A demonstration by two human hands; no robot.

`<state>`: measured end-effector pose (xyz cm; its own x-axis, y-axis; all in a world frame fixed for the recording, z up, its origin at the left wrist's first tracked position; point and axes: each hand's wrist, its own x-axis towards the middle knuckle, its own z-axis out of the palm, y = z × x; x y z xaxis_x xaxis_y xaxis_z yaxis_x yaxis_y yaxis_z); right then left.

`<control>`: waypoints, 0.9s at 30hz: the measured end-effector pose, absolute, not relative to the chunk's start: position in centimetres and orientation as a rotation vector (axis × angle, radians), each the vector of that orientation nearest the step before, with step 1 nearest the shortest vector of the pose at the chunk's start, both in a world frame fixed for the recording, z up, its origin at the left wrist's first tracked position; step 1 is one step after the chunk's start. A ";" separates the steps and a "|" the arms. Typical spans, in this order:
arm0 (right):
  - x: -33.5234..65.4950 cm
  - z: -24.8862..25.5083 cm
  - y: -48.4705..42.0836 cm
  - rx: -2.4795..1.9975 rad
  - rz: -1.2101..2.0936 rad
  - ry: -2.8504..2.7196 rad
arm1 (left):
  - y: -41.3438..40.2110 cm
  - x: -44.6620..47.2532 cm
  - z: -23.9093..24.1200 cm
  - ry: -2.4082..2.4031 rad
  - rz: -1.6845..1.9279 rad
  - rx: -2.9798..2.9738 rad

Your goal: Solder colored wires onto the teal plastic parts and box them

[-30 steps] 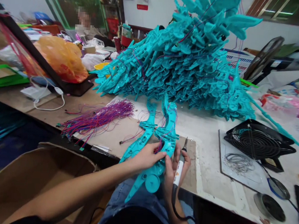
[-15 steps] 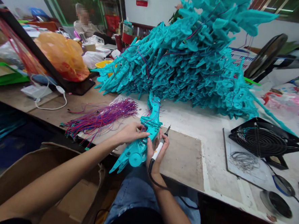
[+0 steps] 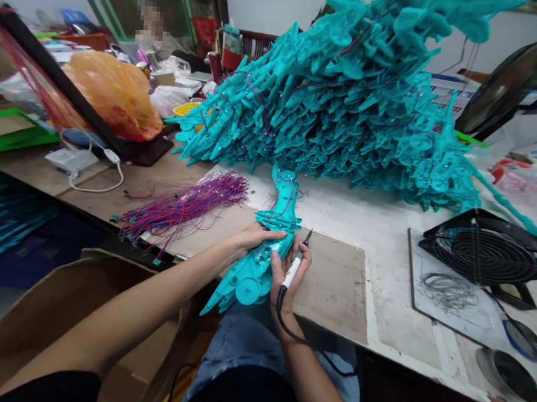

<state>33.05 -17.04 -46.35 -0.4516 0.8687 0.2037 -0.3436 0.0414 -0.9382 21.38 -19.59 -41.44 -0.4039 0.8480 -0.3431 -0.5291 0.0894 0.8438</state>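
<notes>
A long turquoise plastic part (image 3: pixel 286 196) lies across the front edge of the table, its lower end with a round disc over my lap. My left hand (image 3: pixel 250 239) grips it from the left, thumb laid over its top near a crosswise ridge. On the other side, my right hand (image 3: pixel 296 283) holds a soldering iron (image 3: pixel 292 270) with a white handle and black cord. The iron's tip points up and away, apart from the part. The right thumb also rests against the part's edge. Left of it lies a bundle of red, blue and purple wires (image 3: pixel 191 202).
A tall pile of similar turquoise parts (image 3: pixel 327 126) fills the back of the table. To the right stand a black fan (image 3: pixel 475 247), a board with coiled solder wire (image 3: pixel 447 294) and a round tin (image 3: pixel 510 373). An open cardboard box (image 3: pixel 84 311) is below left. Another person sits far back.
The view has shifted slightly. Both hands and the turquoise part sit a little farther right in the picture. My left thumb now reaches further across the part.
</notes>
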 end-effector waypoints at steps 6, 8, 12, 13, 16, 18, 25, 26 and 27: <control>36.8 -44.9 -16.2 -0.573 1.640 -1.328 | -18.2 24.7 -41.4 1.130 1.547 0.378; 38.1 -44.5 -16.0 -0.568 1.620 -1.355 | -18.1 26.0 -40.9 1.092 1.583 0.370; 40.3 -43.6 -16.1 -0.531 1.458 -1.508 | -19.5 27.7 -39.1 1.116 1.659 0.384; 40.7 -43.3 -16.2 -0.497 1.420 -1.552 | -20.4 27.8 -38.5 1.131 1.663 0.394; 41.6 -42.2 -16.7 -0.371 1.342 -1.620 | -25.7 27.5 -36.6 1.174 1.617 0.350; 41.5 -41.3 -16.6 -0.342 1.260 -1.560 | -31.4 27.4 -35.2 1.227 1.624 0.231; 37.2 -41.2 -12.8 -0.327 1.041 -1.260 | -54.0 32.9 -33.9 1.858 1.641 -0.556; 36.7 -41.6 -12.1 -0.344 1.028 -1.285 | -55.9 33.9 -34.6 1.888 1.643 -0.652; 36.3 -42.1 -11.4 -0.374 1.029 -1.341 | -57.1 34.7 -35.6 1.881 1.658 -0.740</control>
<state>36.33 -11.45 -42.05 -0.1058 0.7808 0.6158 -0.3929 0.5361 -0.7472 34.71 -57.11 -35.55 -0.7149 -0.0606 -0.6966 -0.6987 0.1010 0.7083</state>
